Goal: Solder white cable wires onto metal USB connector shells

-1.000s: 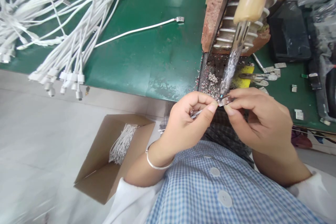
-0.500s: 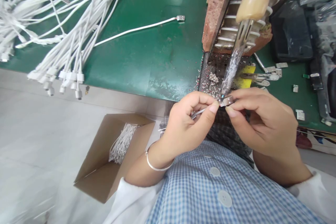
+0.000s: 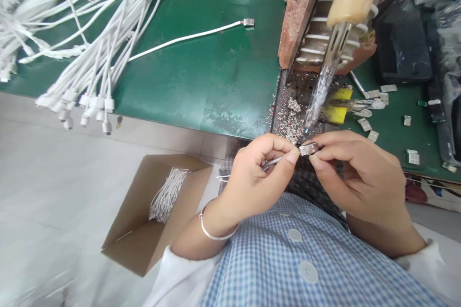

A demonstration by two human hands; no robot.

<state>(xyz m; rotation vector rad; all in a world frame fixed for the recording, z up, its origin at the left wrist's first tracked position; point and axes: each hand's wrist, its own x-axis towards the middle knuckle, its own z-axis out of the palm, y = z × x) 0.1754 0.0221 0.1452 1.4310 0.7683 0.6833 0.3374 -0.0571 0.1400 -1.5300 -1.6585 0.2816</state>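
Note:
My left hand pinches the end of a thin white cable between thumb and forefinger. My right hand grips the small metal connector shell at that cable's tip. Both hands meet close to my chest, just below the tip of a fixed soldering iron with a wooden handle. The iron slopes down over a dark tray littered with solder scraps. The connector sits slightly under the iron's tip, apart from it.
A large pile of white cables covers the left of the green table, with one loose cable lying apart. A brick props the iron stand. A yellow sponge, tweezers and loose metal shells lie right. A cardboard box holds cables below.
Both hands have dropped a little with the connector, drawing it away from the soldering iron's tip, which it was touching before.

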